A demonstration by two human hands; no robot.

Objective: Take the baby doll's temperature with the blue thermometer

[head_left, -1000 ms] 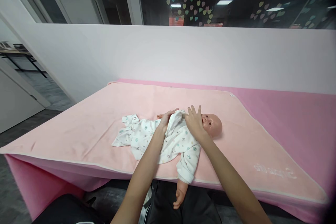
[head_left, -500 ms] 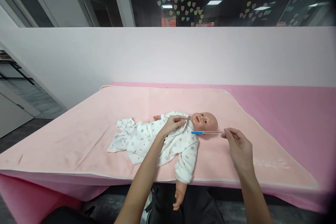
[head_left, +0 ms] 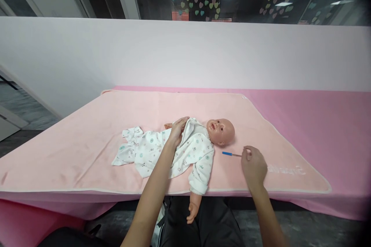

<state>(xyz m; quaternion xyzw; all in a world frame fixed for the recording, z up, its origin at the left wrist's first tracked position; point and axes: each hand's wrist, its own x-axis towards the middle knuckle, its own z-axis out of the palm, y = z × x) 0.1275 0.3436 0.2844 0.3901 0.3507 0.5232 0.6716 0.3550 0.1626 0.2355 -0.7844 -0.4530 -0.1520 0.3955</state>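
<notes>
A baby doll [head_left: 220, 131] in a white printed romper [head_left: 150, 150] lies on its back on a pale pink blanket [head_left: 87, 139], head to the right. One doll arm [head_left: 193, 204] hangs over the front edge. My left hand [head_left: 177, 130] holds the open flap of the romper at the doll's chest. My right hand [head_left: 254, 166], to the right of the doll's head, pinches the end of a thin thermometer with a blue tip [head_left: 231, 154]; the blue tip points toward the doll's neck, low over the blanket.
The blanket covers a table with a brighter pink cloth [head_left: 327, 123] reaching to the right. A white partition wall [head_left: 185, 54] stands directly behind. A dark seat or bag [head_left: 203, 224] sits below the front edge. A corridor floor opens at the far left.
My right hand left the doll's chest, drew back right holding the thermometer, then lowered it toward the blanket. My left hand lifted the romper flap open again.
</notes>
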